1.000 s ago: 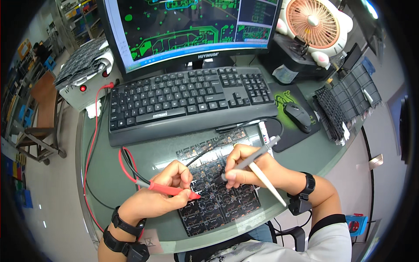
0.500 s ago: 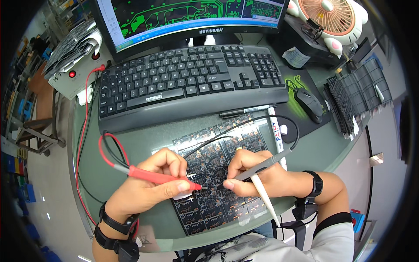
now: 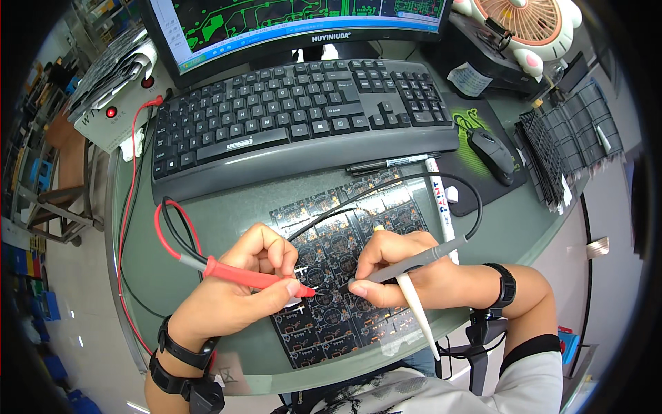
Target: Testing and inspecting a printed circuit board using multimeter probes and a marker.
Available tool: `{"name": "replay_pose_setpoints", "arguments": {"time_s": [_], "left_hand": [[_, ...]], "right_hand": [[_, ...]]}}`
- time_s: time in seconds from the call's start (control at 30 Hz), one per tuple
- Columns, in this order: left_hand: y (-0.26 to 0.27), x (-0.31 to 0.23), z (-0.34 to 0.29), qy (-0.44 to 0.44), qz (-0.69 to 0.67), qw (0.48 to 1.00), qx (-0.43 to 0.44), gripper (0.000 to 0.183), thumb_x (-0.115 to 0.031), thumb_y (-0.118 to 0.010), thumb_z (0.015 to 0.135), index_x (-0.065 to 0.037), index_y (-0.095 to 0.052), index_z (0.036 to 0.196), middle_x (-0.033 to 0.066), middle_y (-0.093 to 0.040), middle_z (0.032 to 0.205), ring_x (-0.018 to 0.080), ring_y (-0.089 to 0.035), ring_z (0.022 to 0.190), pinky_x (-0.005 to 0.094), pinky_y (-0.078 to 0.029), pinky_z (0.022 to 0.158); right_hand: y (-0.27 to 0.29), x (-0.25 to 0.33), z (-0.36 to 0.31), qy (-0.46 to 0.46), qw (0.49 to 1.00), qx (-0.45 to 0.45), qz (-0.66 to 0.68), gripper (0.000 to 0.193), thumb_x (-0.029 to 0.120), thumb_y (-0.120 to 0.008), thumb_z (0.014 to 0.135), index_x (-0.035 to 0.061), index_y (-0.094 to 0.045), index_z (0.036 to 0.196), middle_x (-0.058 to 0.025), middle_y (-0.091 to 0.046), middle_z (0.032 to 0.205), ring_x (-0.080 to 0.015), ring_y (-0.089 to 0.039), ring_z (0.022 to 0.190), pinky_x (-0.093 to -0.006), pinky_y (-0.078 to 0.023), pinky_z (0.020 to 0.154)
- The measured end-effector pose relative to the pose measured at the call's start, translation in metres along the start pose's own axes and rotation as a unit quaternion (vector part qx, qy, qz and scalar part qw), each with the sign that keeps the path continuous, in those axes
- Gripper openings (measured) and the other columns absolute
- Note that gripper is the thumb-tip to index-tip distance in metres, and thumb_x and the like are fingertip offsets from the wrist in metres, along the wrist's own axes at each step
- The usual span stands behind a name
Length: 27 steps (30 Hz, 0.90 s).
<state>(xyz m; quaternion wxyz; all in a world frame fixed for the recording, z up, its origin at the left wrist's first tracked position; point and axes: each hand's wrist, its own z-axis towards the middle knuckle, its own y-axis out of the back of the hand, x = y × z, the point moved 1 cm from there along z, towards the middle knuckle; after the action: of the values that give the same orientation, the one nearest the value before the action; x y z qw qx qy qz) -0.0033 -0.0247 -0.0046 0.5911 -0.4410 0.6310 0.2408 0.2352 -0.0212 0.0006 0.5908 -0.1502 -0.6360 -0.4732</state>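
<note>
My left hand point(image 3: 234, 290) is closed round a red test probe point(image 3: 248, 276). The probe's tip end reaches down to a dark circuit board panel point(image 3: 331, 348); whether it touches cannot be made out. In my right hand point(image 3: 420, 272) is a grey test probe point(image 3: 427, 257), pinched near its front end, with its point hidden by the fingers over the panel. A white tapered stick point(image 3: 417, 310) also sits in the right hand, its thin end pointing toward the table's near edge. The panel lies flat on the green table, covered with rows of small repeated circuits.
A black keyboard point(image 3: 303, 148) stands beyond the panel, below a monitor point(image 3: 289, 21) showing a green circuit layout. At the right are a white paint marker point(image 3: 441, 207), a mouse point(image 3: 491, 155) and a black rack point(image 3: 545, 159). A black cable point(image 3: 386, 181) arches over the panel.
The view has shifted slightly. The red probe's tip has moved a little up and left over the panel, and the right hand a little left. Both hands keep their grips.
</note>
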Motion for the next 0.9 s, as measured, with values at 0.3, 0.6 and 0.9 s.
{"name": "replay_pose_setpoints", "arguments": {"time_s": [0.3,0.6,0.9], "left_hand": [[-0.0017,-0.0006,0.0008,-0.004,0.009,1.0,-0.01,0.03,-0.007,-0.066,0.083,-0.009,-0.037,0.089,0.0044,-0.046,0.091,0.0079,-0.043,0.08,0.0234,-0.041,0.071],[-0.0005,0.002,0.0013,-0.005,0.01,1.0,-0.005,0.031,-0.008,-0.068,0.083,-0.01,-0.037,0.09,0.0046,-0.046,0.092,0.0079,-0.044,0.081,0.0234,-0.041,0.072],[-0.0009,0.0012,0.0012,-0.002,0.01,1.0,-0.003,0.03,-0.007,-0.067,0.083,-0.009,-0.037,0.09,0.0046,-0.046,0.093,0.0073,-0.044,0.081,0.023,-0.042,0.072]], "right_hand": [[-0.0003,0.0005,0.0004,0.006,1.0,0.009,-0.002,0.021,0.016,-0.07,0.083,0.0044,-0.053,0.083,-0.0056,-0.058,0.067,-0.0157,-0.056,0.054,-0.0281,-0.043,0.048],[-0.0003,0.0004,0.0,0.008,1.0,0.01,-0.003,0.02,0.016,-0.07,0.084,0.0037,-0.054,0.083,-0.0058,-0.058,0.067,-0.0159,-0.055,0.054,-0.0285,-0.043,0.049],[-0.0005,0.0009,0.0004,0.016,1.0,0.008,-0.005,0.02,0.015,-0.07,0.084,0.0035,-0.054,0.082,-0.0065,-0.058,0.069,-0.0163,-0.055,0.056,-0.0288,-0.043,0.05]]}}
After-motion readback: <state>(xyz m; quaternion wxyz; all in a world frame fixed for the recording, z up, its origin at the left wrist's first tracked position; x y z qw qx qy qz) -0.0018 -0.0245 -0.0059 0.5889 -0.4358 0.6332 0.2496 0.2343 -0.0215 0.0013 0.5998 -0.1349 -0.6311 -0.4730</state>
